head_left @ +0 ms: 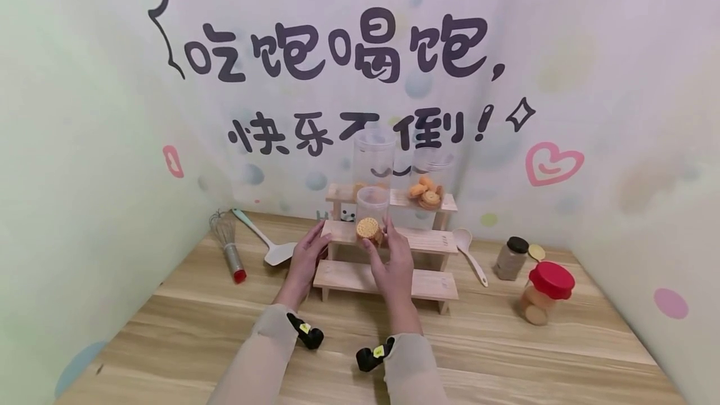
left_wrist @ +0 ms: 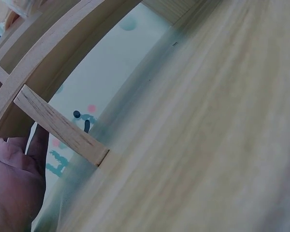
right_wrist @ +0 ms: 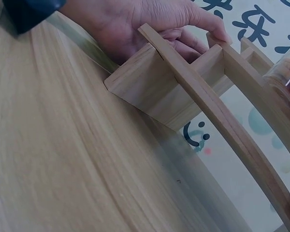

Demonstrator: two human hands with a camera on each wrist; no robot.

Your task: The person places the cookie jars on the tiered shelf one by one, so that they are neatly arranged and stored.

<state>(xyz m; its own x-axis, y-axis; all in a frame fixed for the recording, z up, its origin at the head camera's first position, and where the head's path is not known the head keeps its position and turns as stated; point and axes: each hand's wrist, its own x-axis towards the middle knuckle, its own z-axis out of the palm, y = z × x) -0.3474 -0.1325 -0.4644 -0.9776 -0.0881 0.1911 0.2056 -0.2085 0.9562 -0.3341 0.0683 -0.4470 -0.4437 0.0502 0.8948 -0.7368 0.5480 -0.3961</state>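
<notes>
In the head view my right hand [head_left: 394, 270] holds a clear jar of round cookies [head_left: 372, 210], thumb in front and fingers along its right side. The jar is at the middle step of a wooden tiered rack [head_left: 388, 277]; whether it touches the step cannot be told. My left hand [head_left: 306, 261] grips the rack's left end by the middle step. The right wrist view shows that left hand [right_wrist: 150, 24] with some fingers curled behind the wood. A cropped part of the left hand [left_wrist: 14, 179] appears under a step in the left wrist view.
On the top step stand a tall clear jar [head_left: 374, 158] and a jar of cookies [head_left: 430, 180]. Left lie a whisk [head_left: 227, 245] and a spatula [head_left: 278, 254]. Right are a spoon [head_left: 471, 252], a black-lidded jar [head_left: 512, 260] and a red-covered cookie jar [head_left: 545, 292].
</notes>
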